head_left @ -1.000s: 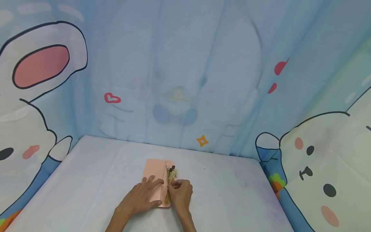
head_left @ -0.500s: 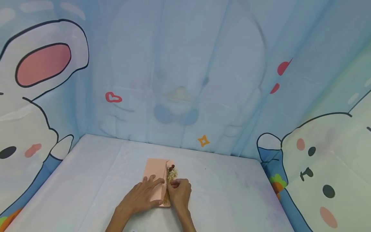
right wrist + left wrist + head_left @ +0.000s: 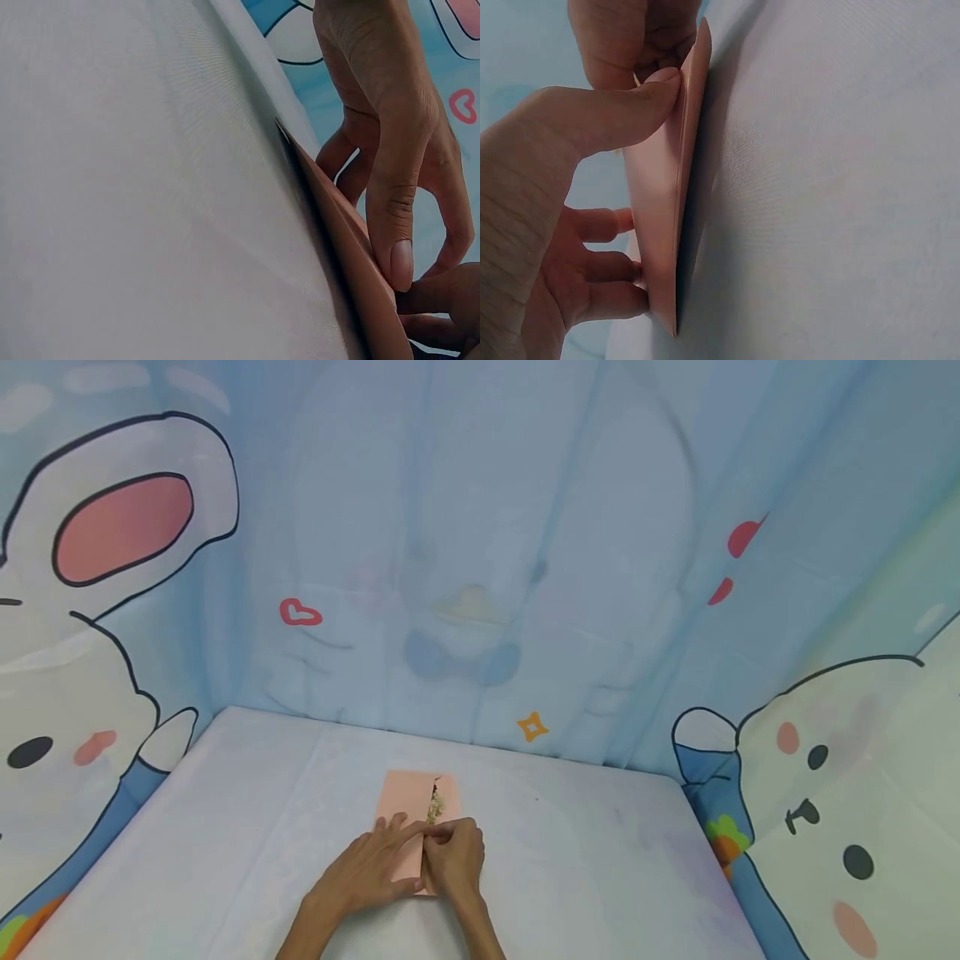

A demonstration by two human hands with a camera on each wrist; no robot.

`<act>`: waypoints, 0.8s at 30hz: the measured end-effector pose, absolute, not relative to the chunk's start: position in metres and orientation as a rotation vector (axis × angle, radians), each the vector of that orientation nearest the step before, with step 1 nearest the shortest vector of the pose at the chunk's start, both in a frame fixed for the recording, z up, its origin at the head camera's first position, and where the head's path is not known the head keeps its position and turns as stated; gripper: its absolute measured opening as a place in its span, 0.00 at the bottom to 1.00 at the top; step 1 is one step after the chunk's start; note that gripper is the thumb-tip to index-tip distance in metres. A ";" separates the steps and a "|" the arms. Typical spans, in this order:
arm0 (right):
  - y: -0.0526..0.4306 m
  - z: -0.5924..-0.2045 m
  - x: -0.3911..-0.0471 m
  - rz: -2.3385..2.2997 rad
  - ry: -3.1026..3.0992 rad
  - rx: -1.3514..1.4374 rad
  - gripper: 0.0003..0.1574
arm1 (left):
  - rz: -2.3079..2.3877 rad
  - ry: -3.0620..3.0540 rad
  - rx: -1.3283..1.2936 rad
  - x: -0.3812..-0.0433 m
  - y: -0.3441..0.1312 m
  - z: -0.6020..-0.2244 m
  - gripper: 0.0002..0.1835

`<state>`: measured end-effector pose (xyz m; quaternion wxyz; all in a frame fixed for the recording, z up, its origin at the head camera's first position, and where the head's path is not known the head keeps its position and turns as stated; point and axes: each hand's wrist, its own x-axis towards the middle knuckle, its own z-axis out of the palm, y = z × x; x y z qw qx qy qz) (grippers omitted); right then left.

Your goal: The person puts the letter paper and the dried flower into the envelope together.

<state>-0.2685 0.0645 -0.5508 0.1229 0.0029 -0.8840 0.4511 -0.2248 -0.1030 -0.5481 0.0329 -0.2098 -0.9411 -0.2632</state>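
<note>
A pink paper envelope [image 3: 407,789] lies on the white-covered table, its long opening toward the right. A small bunch of dried flowers [image 3: 436,807], with pale blossoms and a dark bit at the top, lies at that opening, partly under the front panel's edge. My left hand [image 3: 367,867] rests flat on the front panel with fingers spread, and its thumb presses near the lower edge. Close against it, my right hand [image 3: 456,857] pinches the bunch at the opening. Its fingers cover most of the stems. Both wrist views show the envelope [image 3: 656,195] edge-on, the flowers hidden.
White cloth covers the tabletop [image 3: 585,843] around the envelope. Behind and to both sides hangs a blue curtain [image 3: 480,527] printed with cartoon animals.
My right hand has moved slightly left with the dried flowers, which now sit further under the envelope's front panel. My left hand stays on the envelope. The head view has shifted slightly.
</note>
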 end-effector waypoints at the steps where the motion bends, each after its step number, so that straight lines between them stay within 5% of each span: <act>1: 0.065 -0.550 -0.268 1.322 -2.588 0.022 0.03 | -0.804 -2.895 -0.643 -0.224 -0.103 -0.548 0.40; 8: 0.073 -0.542 -0.269 1.365 -2.627 0.058 0.03 | -0.735 -2.885 -0.637 -0.226 -0.104 -0.548 0.39; 16: 0.076 -0.543 -0.273 1.403 -2.675 0.145 0.19 | -0.749 -2.874 -0.645 -0.227 -0.107 -0.547 0.38; 24: 0.070 -0.552 -0.277 1.216 -2.677 0.147 0.17 | -0.765 -2.837 -0.687 -0.229 -0.105 -0.551 0.36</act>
